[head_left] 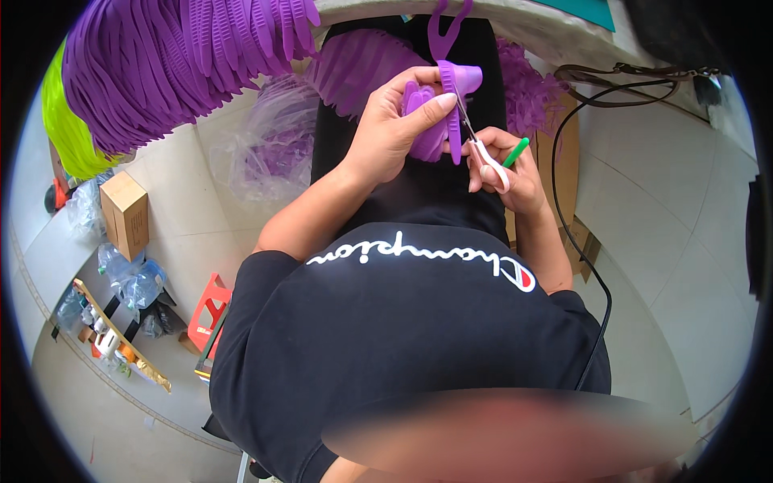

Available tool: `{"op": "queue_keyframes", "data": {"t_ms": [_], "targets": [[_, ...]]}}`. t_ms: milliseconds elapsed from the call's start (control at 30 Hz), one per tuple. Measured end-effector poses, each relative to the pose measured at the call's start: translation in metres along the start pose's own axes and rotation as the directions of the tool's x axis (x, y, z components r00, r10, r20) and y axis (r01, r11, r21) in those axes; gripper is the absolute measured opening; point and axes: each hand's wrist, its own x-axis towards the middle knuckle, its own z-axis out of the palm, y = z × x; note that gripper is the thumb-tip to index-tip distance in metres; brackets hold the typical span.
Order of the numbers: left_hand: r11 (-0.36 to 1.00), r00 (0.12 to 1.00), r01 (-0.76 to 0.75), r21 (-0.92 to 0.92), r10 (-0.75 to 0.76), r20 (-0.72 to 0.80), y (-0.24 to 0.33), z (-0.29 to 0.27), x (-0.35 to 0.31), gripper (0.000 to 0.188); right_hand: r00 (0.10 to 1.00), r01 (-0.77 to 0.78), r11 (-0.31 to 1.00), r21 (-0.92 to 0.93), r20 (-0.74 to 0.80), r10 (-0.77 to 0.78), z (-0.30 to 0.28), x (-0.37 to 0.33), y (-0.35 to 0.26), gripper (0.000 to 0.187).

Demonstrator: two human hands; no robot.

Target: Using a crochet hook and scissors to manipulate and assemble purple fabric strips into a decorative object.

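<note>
My left hand (pixel 385 121) is closed on a small bundle of purple ribbed rubbery straps (pixel 428 137), thumb on top. One strap with a wide flared end (pixel 465 78) stands out at the bundle's right side. My right hand (pixel 519 181) grips scissors (pixel 491 167) with white and pinkish handles. Their blades lie against that strap by the flared end; whether they are cutting into it I cannot tell. A short green rod (pixel 516 152) sticks out between the right fingers. More purple straps (pixel 362 68) rest across my lap just beyond the left hand.
A thick row of purple straps (pixel 185 64) hangs from the table edge at far left, beside lime-green ones (pixel 68 121). Purple scraps (pixel 527 84) heap at right. A clear plastic bag (pixel 270 149), a cardboard box (pixel 125 213), a red stool (pixel 211 310) and a black cable (pixel 555 185) surround me.
</note>
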Motion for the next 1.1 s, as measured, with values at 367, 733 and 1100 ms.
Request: {"op": "queue_keyframes", "data": {"t_ms": [367,733,1100], "targets": [[0.992,0.998,0.048,-0.116,-0.051,-0.03,0.008,0.006,-0.003,0.051,1.0,0.018,0.995,0.103,0.001,-0.018,0.0,-0.004,0.007,0.047],[0.991,0.998,0.066,-0.119,-0.067,0.0,0.008,0.004,-0.004,0.052,0.999,0.035,0.998,0.045,-0.035,-0.033,0.0,-0.005,0.009,0.05],[0.991,0.992,0.116,-0.07,-0.113,0.051,0.012,0.004,-0.008,0.05,0.998,0.038,0.999,-0.012,-0.059,-0.039,0.0,-0.004,0.006,0.052]]}}
